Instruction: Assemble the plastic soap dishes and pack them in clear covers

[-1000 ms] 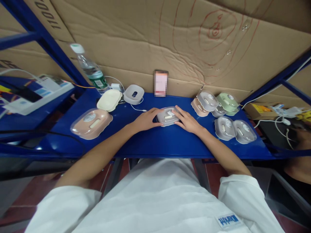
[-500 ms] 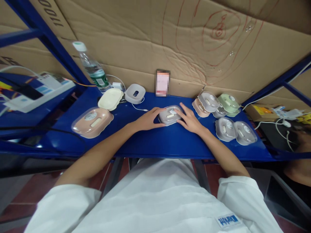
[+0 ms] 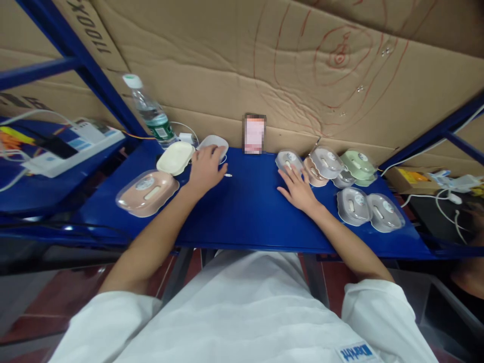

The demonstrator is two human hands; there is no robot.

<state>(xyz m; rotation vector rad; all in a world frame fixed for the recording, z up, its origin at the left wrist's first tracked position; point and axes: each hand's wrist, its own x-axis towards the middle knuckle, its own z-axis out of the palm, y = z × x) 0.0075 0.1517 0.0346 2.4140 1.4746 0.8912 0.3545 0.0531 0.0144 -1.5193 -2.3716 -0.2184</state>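
My right hand (image 3: pixel 298 189) lies with spread fingers against the near side of a grey plastic box with a clear lid (image 3: pixel 288 159), which stands at the back of the blue table. Over on the left, my left hand (image 3: pixel 206 169) reaches across the near edge of a grey open-topped piece (image 3: pixel 218 142), fingers apart and thumb out; its fingers hide part of that piece. Just left of this hand is a cream tray-like piece (image 3: pixel 175 157). In front of that sits a pink box with a clear lid (image 3: pixel 148 193).
A water bottle (image 3: pixel 156 118) stands at the back left, beside a white cable. The phone (image 3: pixel 254 133) leans on the cardboard wall (image 3: pixel 212 65). Several lidded boxes, including a green one (image 3: pixel 358 162) and a grey one (image 3: pixel 353 205), crowd the right side of the blue table (image 3: pixel 242 222).
The grey lidded box has moved from the middle of the table to the back right, beside the other boxes, with my right hand at it. My left hand has left it and moved left.
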